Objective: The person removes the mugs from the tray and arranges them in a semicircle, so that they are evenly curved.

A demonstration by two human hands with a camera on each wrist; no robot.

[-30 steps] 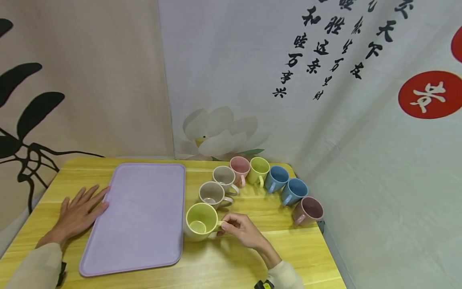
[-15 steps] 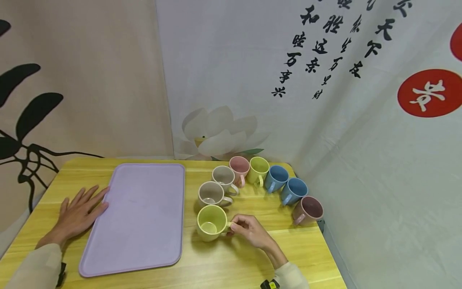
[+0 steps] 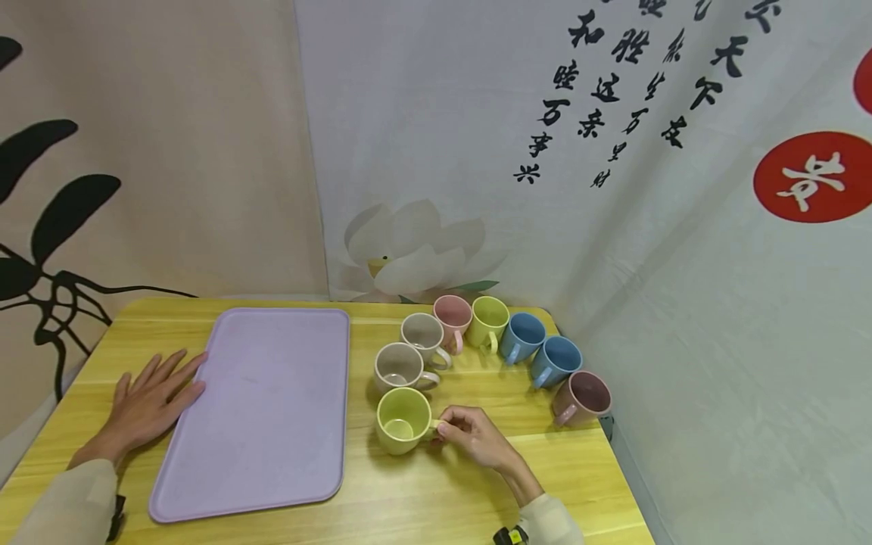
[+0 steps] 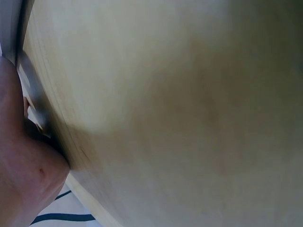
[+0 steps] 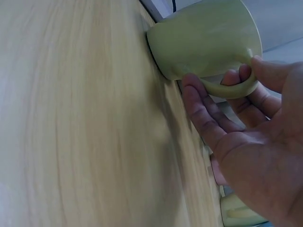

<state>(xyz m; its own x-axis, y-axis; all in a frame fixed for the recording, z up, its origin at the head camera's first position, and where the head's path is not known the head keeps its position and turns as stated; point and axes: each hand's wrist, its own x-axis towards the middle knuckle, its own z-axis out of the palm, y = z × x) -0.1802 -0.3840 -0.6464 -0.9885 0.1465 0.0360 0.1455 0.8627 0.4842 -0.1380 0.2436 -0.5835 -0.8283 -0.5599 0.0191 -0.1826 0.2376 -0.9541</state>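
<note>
A yellow-green mug [image 3: 403,421] stands upright on the table, right of the lilac tray [image 3: 255,409]. My right hand [image 3: 477,437] pinches its handle between thumb and fingers. The right wrist view shows the fingers of that hand [image 5: 255,127] around the handle of the mug [image 5: 208,40], its base at the tabletop. My left hand [image 3: 151,401] lies flat with fingers spread, its fingertips touching the tray's left edge. In the left wrist view only part of the left hand [image 4: 28,175] shows.
Behind the held mug stand two grey mugs [image 3: 399,366], a pink mug [image 3: 453,312] and another yellow-green mug [image 3: 489,322]. Two blue mugs [image 3: 555,362] and a mauve mug [image 3: 581,397] curve along the right side. The wooden table [image 3: 381,499] meets hanging cloth behind and at right.
My right hand has moved the yellow-green mug to the right, away from the tray's edge, mostly in the first half second. The left hand and the tray have stayed put.
</note>
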